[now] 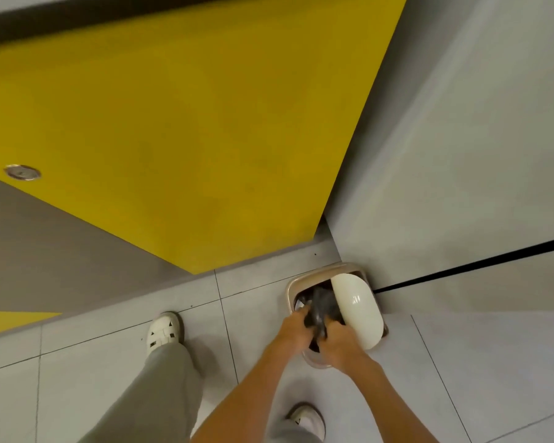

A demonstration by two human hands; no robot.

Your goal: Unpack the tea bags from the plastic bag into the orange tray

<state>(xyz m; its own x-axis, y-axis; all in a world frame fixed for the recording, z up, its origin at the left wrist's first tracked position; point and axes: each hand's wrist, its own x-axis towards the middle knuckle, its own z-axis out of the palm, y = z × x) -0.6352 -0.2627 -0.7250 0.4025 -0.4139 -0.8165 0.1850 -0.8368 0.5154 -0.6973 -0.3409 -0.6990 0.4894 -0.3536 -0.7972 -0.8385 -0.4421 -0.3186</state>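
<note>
I look down at a small bin (293, 287) with a metal rim, standing on the floor in a corner. Its white lid (359, 310) is tipped up on the right side. A crumpled dark plastic bag (322, 306) hangs in the bin's opening. My left hand (295, 329) grips the bag from the left and my right hand (338, 340) grips it from the right, both over the opening. No tea bags and no orange tray are in view.
A yellow and grey cabinet front (173, 139) with a round metal fitting (22, 172) rises on the left. A grey wall (461, 155) stands on the right. My two feet in white shoes (165, 329) are on the grey tiled floor (461, 378).
</note>
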